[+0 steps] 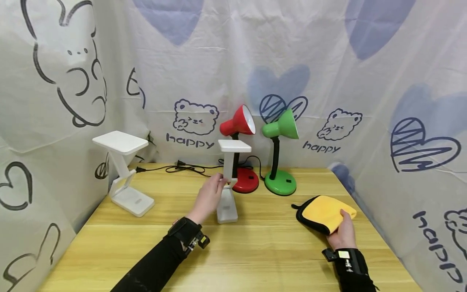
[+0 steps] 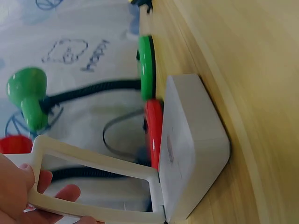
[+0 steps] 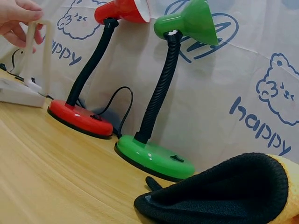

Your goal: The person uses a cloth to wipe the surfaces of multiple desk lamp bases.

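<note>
In the middle of the table stands a white folding desk lamp (image 1: 227, 207), its flat head level on top. My left hand (image 1: 211, 196) grips its hinged arm from the left; the left wrist view shows fingers (image 2: 67, 192) curled round the open white frame (image 2: 93, 158) above the base. On the right, my right hand (image 1: 344, 232) holds a folded yellow cloth (image 1: 324, 213) with black edging and a small black loop, thumb on top. In the right wrist view the cloth's dark inner side (image 3: 224, 191) faces the camera.
Behind the held lamp stand a red gooseneck lamp (image 1: 246, 181) and a green gooseneck lamp (image 1: 281, 184). A second white folding lamp (image 1: 133, 202) stands at the left. Black cords (image 1: 189, 167) with plugs lie along the back edge, before a printed curtain (image 1: 233, 52).
</note>
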The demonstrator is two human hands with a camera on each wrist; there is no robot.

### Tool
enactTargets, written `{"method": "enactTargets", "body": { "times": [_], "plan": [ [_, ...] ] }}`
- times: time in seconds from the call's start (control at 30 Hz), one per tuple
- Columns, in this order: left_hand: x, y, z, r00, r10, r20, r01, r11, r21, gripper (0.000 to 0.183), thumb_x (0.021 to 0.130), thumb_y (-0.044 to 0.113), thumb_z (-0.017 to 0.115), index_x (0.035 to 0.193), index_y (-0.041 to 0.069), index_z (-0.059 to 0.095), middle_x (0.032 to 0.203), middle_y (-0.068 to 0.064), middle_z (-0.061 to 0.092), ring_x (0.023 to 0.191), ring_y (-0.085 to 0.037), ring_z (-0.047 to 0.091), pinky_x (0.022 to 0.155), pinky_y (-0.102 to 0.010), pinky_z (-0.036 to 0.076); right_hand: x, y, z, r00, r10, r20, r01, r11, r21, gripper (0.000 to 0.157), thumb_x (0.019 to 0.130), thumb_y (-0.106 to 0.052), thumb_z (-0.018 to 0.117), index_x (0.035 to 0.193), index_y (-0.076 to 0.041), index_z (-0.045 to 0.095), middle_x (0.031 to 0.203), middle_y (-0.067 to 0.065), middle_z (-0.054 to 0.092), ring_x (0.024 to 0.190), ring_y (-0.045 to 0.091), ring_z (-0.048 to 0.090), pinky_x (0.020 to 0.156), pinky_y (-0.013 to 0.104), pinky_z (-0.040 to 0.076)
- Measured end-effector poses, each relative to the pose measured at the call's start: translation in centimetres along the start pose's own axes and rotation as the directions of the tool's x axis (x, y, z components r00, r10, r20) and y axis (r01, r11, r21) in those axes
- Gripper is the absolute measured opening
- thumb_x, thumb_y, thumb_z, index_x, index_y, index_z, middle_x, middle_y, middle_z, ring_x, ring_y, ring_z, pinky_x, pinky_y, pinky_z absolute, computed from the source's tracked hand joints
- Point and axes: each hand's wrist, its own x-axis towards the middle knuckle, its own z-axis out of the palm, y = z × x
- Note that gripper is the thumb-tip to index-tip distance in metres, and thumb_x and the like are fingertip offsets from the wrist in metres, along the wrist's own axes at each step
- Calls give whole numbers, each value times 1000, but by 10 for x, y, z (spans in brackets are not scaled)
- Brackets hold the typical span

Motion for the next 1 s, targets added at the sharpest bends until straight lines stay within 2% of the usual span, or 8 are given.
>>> {"method": "enactTargets", "body": {
  "times": [0.2, 0.43, 0.6, 0.7, 0.77, 0.83, 0.93, 1.0],
  "plan": [
    [0, 18, 14, 999, 42, 28, -42, 999, 2, 14, 96, 29, 43, 97, 22, 55, 89, 10, 56, 75, -6, 52, 61, -27, 43, 3, 5, 3, 1000, 0, -6, -1, 1000, -17, 47, 92, -35, 50, 134, -31, 28, 131, -13, 42, 126, 4, 29, 98, 28, 31],
    [-2, 25, 16, 993, 90, 81, -92, 996, 21, 12, 95, 31, 45, 89, 24, 53, 81, 11, 55, 67, -9, 49, 56, -27, 40, 2, 6, 5, 1000, -7, 16, 8, 998, -66, 51, 93, -35, 49, 137, -31, 23, 134, -12, 38, 128, 5, 27, 98, 29, 31],
    [-4, 21, 10, 985, 131, 108, -137, 989, 51, 13, 95, 33, 44, 94, 28, 55, 87, 14, 58, 75, -5, 54, 62, -29, 43, -1, 12, 11, 998, -21, 67, 33, 983, -183, 57, 93, -32, 50, 140, -27, 19, 136, -10, 34, 126, 7, 30, 95, 29, 36],
    [-6, 17, 7, 977, 163, 139, -175, 981, 79, 14, 96, 35, 43, 96, 28, 55, 89, 15, 58, 76, -4, 54, 63, -28, 43, -4, 18, 19, 991, -51, 123, 87, 948, -306, 58, 93, -29, 52, 140, -21, 19, 135, -5, 37, 122, 10, 38, 91, 30, 39],
    [-8, 16, 6, 970, 186, 155, -201, 976, 89, 15, 95, 36, 43, 93, 27, 55, 86, 13, 58, 71, -5, 53, 60, -27, 43, -7, 24, 29, 982, -100, 161, 160, 892, -423, 56, 93, -28, 52, 138, -16, 23, 130, -1, 43, 116, 13, 45, 87, 31, 43],
    [-9, 15, 4, 966, 204, 161, -221, 971, 92, 16, 95, 36, 43, 93, 26, 55, 84, 11, 59, 67, -5, 51, 57, -26, 41, -12, 33, 43, 964, -171, 201, 257, 781, -569, 52, 92, -30, 53, 134, -9, 31, 120, 5, 52, 106, 17, 54, 80, 32, 47],
    [-8, 16, 4, 963, 217, 159, -233, 968, 96, 17, 95, 37, 43, 92, 27, 56, 82, 13, 59, 64, -5, 50, 55, -25, 40, -22, 53, 67, 933, -227, 278, 358, 534, -766, 46, 91, -34, 54, 123, -3, 45, 104, 14, 59, 90, 23, 61, 69, 34, 50],
    [-8, 16, 3, 963, 217, 163, -234, 967, 98, 17, 95, 38, 43, 92, 28, 56, 84, 15, 58, 66, -4, 51, 56, -25, 41, -30, 70, 80, 921, -197, 336, 388, 382, -839, 44, 90, -37, 55, 116, -2, 51, 98, 18, 60, 84, 27, 61, 66, 37, 50]
  ]
}}
